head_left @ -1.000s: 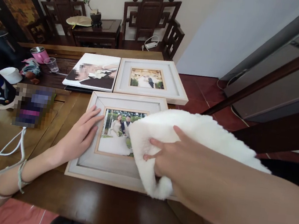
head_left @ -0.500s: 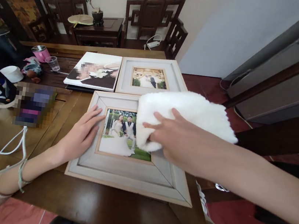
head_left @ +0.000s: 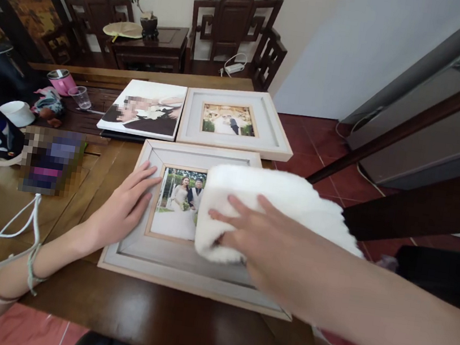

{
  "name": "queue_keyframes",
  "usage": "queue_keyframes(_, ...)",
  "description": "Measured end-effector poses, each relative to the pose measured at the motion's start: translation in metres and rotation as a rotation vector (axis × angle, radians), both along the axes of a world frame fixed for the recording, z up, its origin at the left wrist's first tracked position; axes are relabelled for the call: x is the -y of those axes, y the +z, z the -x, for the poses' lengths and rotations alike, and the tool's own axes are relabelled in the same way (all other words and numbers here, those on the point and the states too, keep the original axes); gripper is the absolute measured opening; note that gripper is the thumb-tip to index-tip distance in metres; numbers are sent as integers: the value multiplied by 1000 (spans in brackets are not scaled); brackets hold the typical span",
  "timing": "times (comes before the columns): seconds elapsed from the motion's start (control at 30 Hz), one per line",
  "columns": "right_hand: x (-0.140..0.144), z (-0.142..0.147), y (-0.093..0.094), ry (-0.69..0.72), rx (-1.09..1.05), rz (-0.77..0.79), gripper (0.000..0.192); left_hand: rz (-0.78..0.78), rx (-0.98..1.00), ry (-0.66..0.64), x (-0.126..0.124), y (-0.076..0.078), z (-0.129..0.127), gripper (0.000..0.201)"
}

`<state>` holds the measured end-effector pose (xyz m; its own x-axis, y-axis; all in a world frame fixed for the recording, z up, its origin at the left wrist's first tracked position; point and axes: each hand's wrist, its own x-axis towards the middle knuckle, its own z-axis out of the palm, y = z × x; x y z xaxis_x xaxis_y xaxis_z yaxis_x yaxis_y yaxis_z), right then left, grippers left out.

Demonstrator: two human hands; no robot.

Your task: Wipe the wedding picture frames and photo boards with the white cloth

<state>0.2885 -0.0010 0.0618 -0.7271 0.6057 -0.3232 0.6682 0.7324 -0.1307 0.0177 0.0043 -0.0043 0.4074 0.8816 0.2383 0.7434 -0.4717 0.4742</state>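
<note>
Head view: a framed wedding photograph, the near frame [head_left: 167, 255], lies flat on the wooden table [head_left: 84, 175] just in front of the person, its near edge close to the table's near edge. Its long axis runs left to right across the body, and the picture inside stands upright toward the viewer, heads pointing away.

The left hand [head_left: 122, 211] rests open, palm down, fingers spread, on the frame's left border, its fingertips touching the inner edge beside the photograph. The right hand [head_left: 258, 245] lies flattened on a fluffy white cloth [head_left: 278, 196], fingers stretched leftward and pressing the cloth onto the right half of the glass (it presses rather than grips, as far as the blur allows). The cloth covers the frame's right side and trails off past its right edge. Both hands are on the frame; the right one sits nearer the photograph's middle, with the uncovered strip of picture lying directly to its left, between the two hands.

Beyond, touching side by side, lie an unframed canvas print [head_left: 142, 109] and a second frame [head_left: 235, 122]. A white cable [head_left: 11, 233] runs across the table's left.
</note>
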Motion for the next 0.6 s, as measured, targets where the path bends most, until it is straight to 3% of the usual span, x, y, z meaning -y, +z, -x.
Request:
queue_keyframes(0.17, -35, 0, -15, -45, 2, -283, 52, 14, 5, -3, 0, 0, 1, 39)
queue_keyframes(0.3, -43, 14, -22, 49, -77, -430, 54, 15, 26, 37, 1, 2, -1, 42)
queue_keyframes(0.47, -47, 60, -13, 207, -143, -469, 45, -5, 157, 146, 1, 0, -2, 53)
queue_keyframes(0.6, -57, 86, -14, 208, -80, -401, 39, -71, 218, 158, -1, -3, 0, 55)
